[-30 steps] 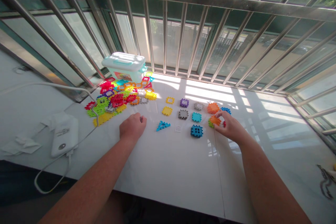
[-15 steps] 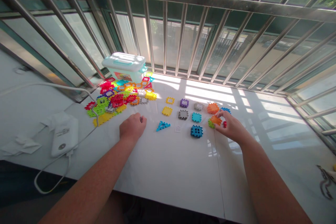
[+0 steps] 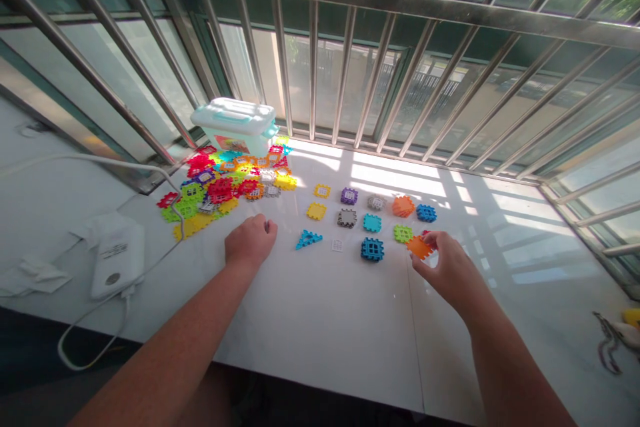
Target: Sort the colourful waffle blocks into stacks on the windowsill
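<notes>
Hands, 2, both ours: the right hand [image 3: 428,255] pinches an orange tile [image 3: 419,247] by its edge between thumb and fingers, at the right of the sorted pieces, just in front of a green tile [image 3: 403,233]; the left hand [image 3: 250,240] is curled into a loose fist near the blue triangle [image 3: 309,239], and we cannot tell whether anything lies inside it. Back row, from left, 5 entries: yellow frame [image 3: 322,191], purple piece [image 3: 349,195], pale grey piece [image 3: 376,201], orange stack [image 3: 403,206], blue stack [image 3: 427,212]. Middle row, from left: yellow tile [image 3: 316,211], grey tile [image 3: 347,217], light blue tile [image 3: 372,222], the green tile, and a red piece [image 3: 426,233] mostly hidden by our right hand. Front row, 3 entries: the blue triangle, a small white piece [image 3: 337,245], a dark blue window stack [image 3: 373,249]. Left of these we list 1 mixed heap [image 3: 220,190] of coloured pieces, spread before a lidded box [image 3: 235,123]. Also on the white bench [image 3: 325,320]: 1 white device [image 3: 117,260] with a cable [image 3: 126,307], far left. Behind the bench stand metal bars [image 3: 400,0].
</notes>
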{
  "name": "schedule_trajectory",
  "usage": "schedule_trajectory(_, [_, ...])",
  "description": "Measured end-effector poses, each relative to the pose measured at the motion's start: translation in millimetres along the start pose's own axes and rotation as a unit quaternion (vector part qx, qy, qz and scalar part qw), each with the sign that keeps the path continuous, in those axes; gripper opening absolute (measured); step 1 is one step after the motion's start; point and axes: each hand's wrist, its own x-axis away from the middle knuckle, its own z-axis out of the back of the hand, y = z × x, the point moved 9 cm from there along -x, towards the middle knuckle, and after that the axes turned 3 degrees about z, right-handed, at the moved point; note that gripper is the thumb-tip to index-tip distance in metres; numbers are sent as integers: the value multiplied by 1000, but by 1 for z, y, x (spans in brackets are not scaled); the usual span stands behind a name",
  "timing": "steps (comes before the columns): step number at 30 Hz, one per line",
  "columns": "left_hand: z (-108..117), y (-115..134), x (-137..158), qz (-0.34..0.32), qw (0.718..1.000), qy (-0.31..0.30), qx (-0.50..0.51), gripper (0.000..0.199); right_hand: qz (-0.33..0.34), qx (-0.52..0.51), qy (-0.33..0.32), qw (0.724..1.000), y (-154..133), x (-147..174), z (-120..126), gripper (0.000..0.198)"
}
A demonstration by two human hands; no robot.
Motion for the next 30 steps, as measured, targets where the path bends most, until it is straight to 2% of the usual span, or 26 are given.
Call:
schedule_trajectory(5, [0,0,0,-3,1000,6,0,40,-62,-17,-22,998,0,48,-18,38])
schedule_trajectory(10, [0,1,0,-1,1000,4,0,40,-100,-54,-52,992,16,73,-37,44])
schedule_trajectory(15, [2,2,0,2,1000,-4,-1,42,-110,-57,-66,990,27,87,-35,57])
schedule_trajectory(20, [3,2,1,4,1000,-7,-4,42,-146,-39,-39,988,20,98,-25,50])
schedule_trajectory(30, [3,2,0,-1,1000,-9,-3,41,-167,-36,-10,985,10,93,-30,45])
